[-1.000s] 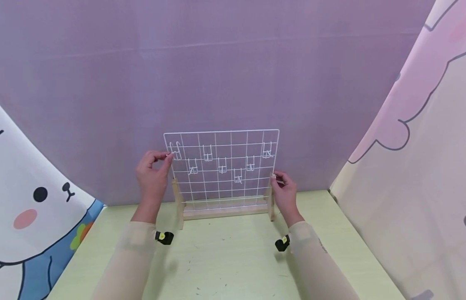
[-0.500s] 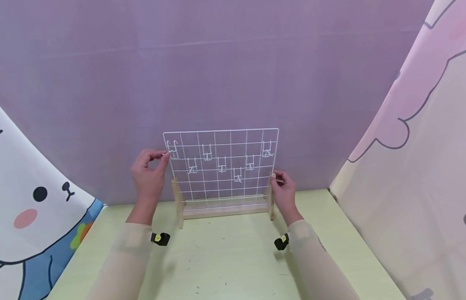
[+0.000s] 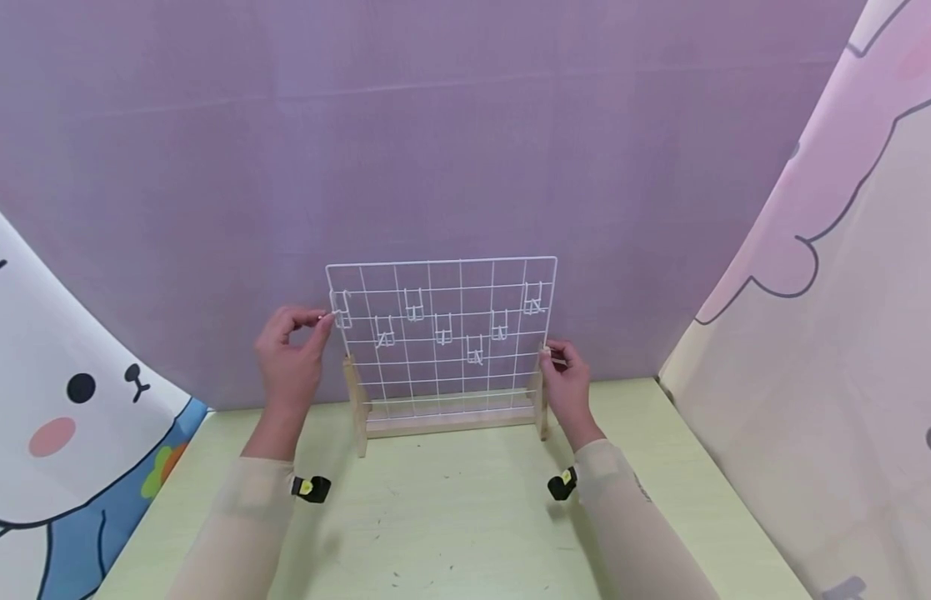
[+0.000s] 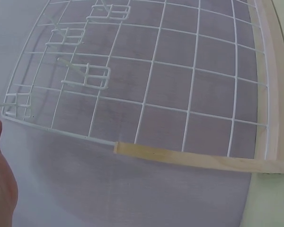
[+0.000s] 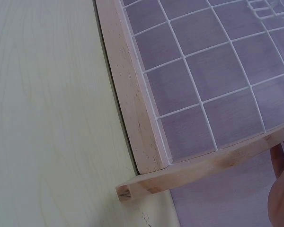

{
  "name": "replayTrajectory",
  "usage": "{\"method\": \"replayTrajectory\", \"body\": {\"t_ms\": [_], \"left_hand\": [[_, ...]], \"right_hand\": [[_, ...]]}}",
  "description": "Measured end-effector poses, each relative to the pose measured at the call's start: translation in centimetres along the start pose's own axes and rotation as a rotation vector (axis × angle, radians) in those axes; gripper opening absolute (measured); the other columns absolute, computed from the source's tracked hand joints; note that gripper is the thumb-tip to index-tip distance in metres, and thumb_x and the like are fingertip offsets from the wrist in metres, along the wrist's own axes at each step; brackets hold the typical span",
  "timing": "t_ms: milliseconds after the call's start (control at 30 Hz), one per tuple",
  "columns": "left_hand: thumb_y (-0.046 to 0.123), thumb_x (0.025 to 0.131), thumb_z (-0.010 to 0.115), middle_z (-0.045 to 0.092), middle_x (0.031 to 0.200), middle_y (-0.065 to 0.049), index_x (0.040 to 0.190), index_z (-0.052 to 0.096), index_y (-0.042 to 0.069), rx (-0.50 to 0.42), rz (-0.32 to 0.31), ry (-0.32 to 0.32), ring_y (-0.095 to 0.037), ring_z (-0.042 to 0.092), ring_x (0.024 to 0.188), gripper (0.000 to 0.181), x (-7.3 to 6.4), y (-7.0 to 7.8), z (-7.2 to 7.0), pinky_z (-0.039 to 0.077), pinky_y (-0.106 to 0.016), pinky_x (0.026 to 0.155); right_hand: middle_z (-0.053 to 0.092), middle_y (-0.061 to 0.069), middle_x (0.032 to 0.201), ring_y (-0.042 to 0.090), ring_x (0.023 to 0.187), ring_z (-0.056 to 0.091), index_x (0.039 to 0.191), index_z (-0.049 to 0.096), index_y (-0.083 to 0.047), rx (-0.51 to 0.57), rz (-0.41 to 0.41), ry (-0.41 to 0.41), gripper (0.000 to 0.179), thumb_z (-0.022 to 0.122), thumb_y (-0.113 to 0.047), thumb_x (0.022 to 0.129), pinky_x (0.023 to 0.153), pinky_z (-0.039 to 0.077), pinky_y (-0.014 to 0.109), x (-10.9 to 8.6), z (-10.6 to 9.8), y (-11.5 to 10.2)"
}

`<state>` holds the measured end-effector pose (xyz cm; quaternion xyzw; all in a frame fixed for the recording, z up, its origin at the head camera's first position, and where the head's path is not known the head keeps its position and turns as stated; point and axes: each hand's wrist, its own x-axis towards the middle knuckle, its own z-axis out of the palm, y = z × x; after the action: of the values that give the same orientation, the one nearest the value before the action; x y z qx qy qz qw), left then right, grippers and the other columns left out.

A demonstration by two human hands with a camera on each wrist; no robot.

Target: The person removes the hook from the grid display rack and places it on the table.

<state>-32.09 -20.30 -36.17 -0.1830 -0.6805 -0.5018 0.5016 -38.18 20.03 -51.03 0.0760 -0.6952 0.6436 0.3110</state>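
A white wire grid panel (image 3: pixel 442 262) stands upright in a wooden stand (image 3: pixel 450 427). Several white wire hooks hang on it, one of them a hook (image 3: pixel 413 313) in the upper row. At the panel's upper left edge, my left hand (image 3: pixel 291 358) pinches the prong of another hook (image 4: pixel 22 105) between thumb and finger. This hook lies against the grid wires; whether it is latched on them, I cannot tell. My right hand (image 3: pixel 568 387) grips the panel's right side at the top of the wooden post (image 5: pixel 222 163); its fingers are partly hidden.
The stand rests near the back of a pale yellow table (image 3: pixel 435 533), where small dark specks lie. Behind it hangs a purple cloth (image 3: pixel 465 150). Printed cloths with a cartoon face (image 3: pixel 82 333) and a pink shape (image 3: pixel 833 192) flank the table.
My left hand has shifted left, then slightly down, bringing the hook to the panel's left edge and lower against the wires. The right hand keeps its hold on the panel's right side.
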Motion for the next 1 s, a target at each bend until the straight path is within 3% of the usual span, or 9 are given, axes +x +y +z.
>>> {"method": "replayTrajectory", "body": {"t_ms": [233,333,667,867,1000], "left_hand": [[-0.014,0.09,0.084,0.072,0.091,-0.025,0.094,0.075,-0.012,0.013,-0.034,-0.008,0.0,0.061,0.09,0.009,-0.7,-2.6,-0.5,0.046,-0.022,0.09],[-0.014,0.091,0.084,0.072,0.091,-0.025,0.094,0.075,-0.012,0.022,-0.042,-0.019,-0.001,0.06,0.091,0.01,-1.0,-2.8,-0.8,0.046,-0.023,0.09],[-0.017,0.089,0.082,0.072,0.089,-0.027,0.092,0.074,-0.012,0.051,0.014,-0.045,0.002,0.06,0.09,0.01,-1.5,-0.6,-1.6,0.046,-0.017,0.089],[-0.014,0.089,0.085,0.075,0.092,-0.019,0.094,0.077,-0.007,0.08,-0.025,-0.095,0.001,0.06,0.091,0.012,-2.4,-3.0,-2.5,0.044,-0.017,0.089],[-0.008,0.09,0.088,0.077,0.094,-0.013,0.095,0.08,0.0,0.098,-0.044,-0.162,-0.002,0.062,0.092,0.012,-2.9,-4.2,-3.0,0.045,-0.018,0.089]], "right_hand": [[0.068,0.034,0.113,0.016,0.097,0.063,0.123,0.068,0.014,0.03,0.026,-0.002,0.019,0.065,0.003,0.108,0.085,0.055,0.017,-0.4,0.1,-2.2],[0.068,0.034,0.112,0.014,0.096,0.063,0.123,0.067,0.016,0.04,0.029,-0.006,0.02,0.064,0.005,0.107,0.084,0.055,0.016,-0.6,0.1,-3.1],[0.067,0.033,0.116,0.021,0.098,0.063,0.125,0.067,0.013,0.035,0.054,-0.004,0.021,0.066,0.002,0.107,0.083,0.056,0.017,0.1,0.0,-0.2],[0.068,0.029,0.115,0.027,0.1,0.062,0.124,0.069,0.008,0.051,0.031,-0.023,0.019,0.068,0.0,0.107,0.083,0.057,0.019,0.0,-0.1,0.2],[0.069,0.027,0.112,0.026,0.099,0.063,0.122,0.069,0.007,0.05,0.013,-0.03,0.017,0.068,-0.001,0.107,0.083,0.058,0.02,0.0,-0.2,0.3]]}}
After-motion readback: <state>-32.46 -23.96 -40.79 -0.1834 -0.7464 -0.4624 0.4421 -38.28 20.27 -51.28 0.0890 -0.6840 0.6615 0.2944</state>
